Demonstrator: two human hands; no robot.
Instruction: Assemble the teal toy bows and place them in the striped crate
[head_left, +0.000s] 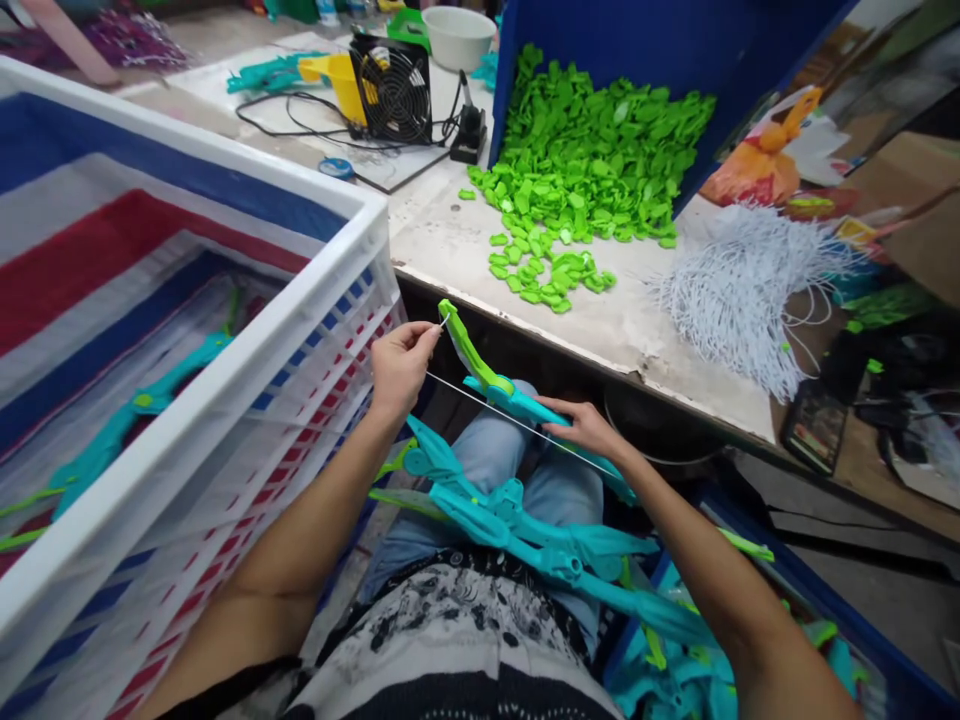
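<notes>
My left hand (401, 365) pinches the end of a thin white string (517, 422) at the green tip of a teal and green toy bow (495, 385). The string runs taut down to the right along the bow. My right hand (589, 428) grips the teal middle of that bow above my knees. More teal bows (525, 525) lie across my lap.
A white crate (247, 370) with a striped liner and a teal bow (127, 425) stands at my left. On the worktable (622, 325) lie a heap of green parts (592, 160) against a blue board, a bundle of white strings (742, 285), a black fan (391, 88) and a white bowl (457, 35).
</notes>
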